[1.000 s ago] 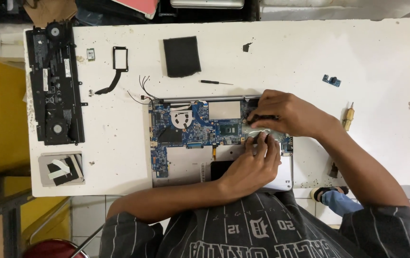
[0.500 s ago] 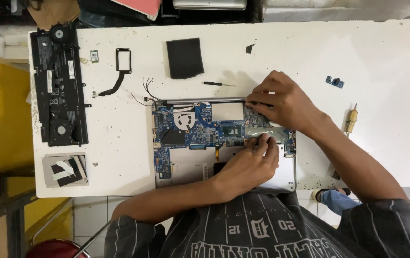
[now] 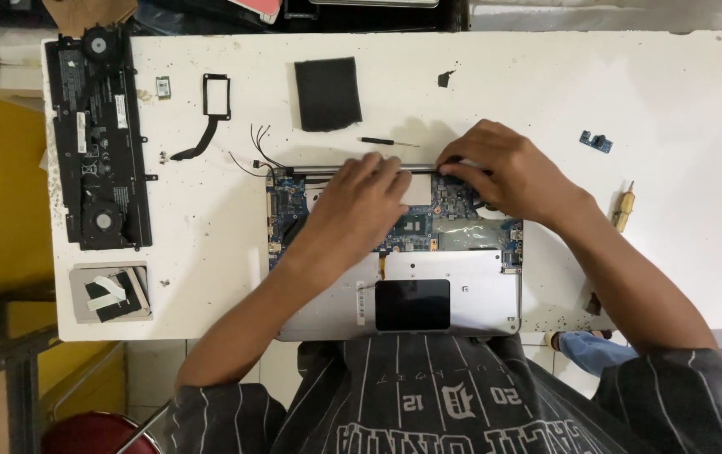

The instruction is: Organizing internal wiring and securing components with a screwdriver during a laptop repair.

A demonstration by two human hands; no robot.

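Mid-teardown at frame centre: left hand point(image 3: 359, 206) pressing flat, ungrasping, on the blue circuit board point(image 3: 453, 220); right hand point(image 3: 504, 172) pinching at hinge bar point(image 3: 310, 170). Probably calls for gentle lifting.

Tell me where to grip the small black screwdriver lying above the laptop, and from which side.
Grip the small screwdriver by its thicker black handle at the left end, pinching from above across its width. It lies flat on the white table, left to right, thin shaft pointing right, with bare table around it.
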